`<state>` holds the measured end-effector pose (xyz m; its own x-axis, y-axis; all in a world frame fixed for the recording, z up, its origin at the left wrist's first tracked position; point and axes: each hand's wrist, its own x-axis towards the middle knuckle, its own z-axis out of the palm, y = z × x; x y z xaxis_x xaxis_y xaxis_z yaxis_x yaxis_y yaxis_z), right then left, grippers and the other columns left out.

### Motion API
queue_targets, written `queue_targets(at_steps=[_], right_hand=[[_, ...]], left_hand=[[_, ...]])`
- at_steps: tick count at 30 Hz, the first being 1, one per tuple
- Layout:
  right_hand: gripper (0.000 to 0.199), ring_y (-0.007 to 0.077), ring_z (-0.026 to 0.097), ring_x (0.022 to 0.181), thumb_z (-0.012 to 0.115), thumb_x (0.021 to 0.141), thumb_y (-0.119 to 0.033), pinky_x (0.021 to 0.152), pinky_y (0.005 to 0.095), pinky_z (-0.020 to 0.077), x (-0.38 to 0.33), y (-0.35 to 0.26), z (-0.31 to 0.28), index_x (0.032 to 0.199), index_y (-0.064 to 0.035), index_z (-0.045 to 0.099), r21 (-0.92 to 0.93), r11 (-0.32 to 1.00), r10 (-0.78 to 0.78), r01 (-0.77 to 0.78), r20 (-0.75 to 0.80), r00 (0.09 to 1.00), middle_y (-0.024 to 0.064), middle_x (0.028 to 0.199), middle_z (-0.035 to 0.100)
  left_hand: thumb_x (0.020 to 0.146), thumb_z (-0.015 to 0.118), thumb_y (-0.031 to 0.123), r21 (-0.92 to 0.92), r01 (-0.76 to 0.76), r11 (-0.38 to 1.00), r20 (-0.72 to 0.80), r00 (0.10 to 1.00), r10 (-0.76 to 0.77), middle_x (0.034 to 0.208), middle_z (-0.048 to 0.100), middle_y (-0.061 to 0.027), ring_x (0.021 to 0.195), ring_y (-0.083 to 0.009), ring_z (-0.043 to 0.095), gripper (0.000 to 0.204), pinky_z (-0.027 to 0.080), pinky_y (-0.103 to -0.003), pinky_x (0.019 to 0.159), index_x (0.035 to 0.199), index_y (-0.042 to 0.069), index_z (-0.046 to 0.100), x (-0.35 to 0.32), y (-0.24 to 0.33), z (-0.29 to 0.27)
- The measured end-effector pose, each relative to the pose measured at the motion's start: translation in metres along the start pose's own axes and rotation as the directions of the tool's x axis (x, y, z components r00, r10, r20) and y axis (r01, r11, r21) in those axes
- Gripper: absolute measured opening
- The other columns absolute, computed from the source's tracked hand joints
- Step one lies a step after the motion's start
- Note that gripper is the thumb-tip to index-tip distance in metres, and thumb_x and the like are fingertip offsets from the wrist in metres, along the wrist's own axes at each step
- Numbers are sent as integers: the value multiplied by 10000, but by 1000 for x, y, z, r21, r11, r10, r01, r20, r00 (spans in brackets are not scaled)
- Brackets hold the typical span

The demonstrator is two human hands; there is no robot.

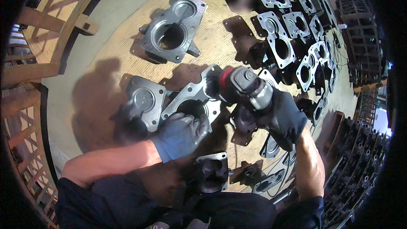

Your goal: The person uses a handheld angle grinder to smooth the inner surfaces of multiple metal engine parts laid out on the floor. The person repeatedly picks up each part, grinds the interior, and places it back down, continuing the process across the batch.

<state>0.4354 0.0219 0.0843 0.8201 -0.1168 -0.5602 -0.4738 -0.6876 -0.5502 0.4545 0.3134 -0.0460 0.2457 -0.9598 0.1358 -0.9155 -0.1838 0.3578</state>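
Note:
In my right hand (284, 116), dark-gloved, is an angle grinder (246, 80) with a grey gear head and a patch of red at its front. The grinder's front end is over the upper lobe of a grey metal casting (191, 90) with round bores and bolt holes; whether it touches is hidden. My left hand (180, 135), in a grey-blue glove, has its fingers closed on the casting's near edge by the large bore. Left of it sits another casting (144, 98), partly in shadow. A larger one (169, 38) rests on the ribbed tan surface (114, 38) farther off.
Many similar castings (275, 38) stand in rows at the far right. More lie close to my body, one (212, 171) below my left hand. A cable (288, 171) runs by my right forearm. Wooden frames (42, 65) line the left; dark stacked parts (360, 157) fill the right.

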Motion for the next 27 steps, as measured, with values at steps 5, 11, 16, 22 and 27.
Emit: queue_targets(at_steps=[5,11,16,22,27], right_hand=[[629,194,702,939,846,624,-136,863,353,553,1,11,-2,1202,10,643,-44,998,-54,53,-20,998,159,1047,745],[585,239,717,967,864,659,-198,883,359,552,18,-7,-9,1170,-2,657,-132,988,-72,77,38,997,171,1044,746],[556,276,730,990,879,688,-249,899,364,551,8,-5,-14,1144,-12,669,-174,983,-45,56,70,997,182,1041,747],[492,343,723,978,861,710,-259,868,363,557,14,-14,-21,1107,-29,686,-132,989,-66,71,45,997,192,1010,743],[496,313,709,923,858,675,-221,829,380,565,25,-25,-13,1093,-19,682,-215,972,-83,97,72,994,181,949,741]], left_hand=[[817,539,173,-73,4,997,25,1000,-2,827,653,-160,743,-271,602,505,488,-474,635,1237,-105,577,0,-1,2],[836,543,194,1,-52,999,66,996,52,806,650,-136,754,-265,604,503,473,-452,618,1244,-99,574,3,-4,-14],[847,547,205,-148,5,989,80,997,7,826,654,-131,751,-257,603,493,469,-445,627,1248,-81,570,5,-4,-8],[843,538,178,-60,-1,998,82,997,6,859,665,-126,722,-255,603,470,479,-436,635,1237,-76,570,0,-3,-14],[836,542,157,-37,-40,998,66,997,43,885,673,-142,772,-260,634,460,520,-437,691,1240,-61,569,1,-5,-6]])
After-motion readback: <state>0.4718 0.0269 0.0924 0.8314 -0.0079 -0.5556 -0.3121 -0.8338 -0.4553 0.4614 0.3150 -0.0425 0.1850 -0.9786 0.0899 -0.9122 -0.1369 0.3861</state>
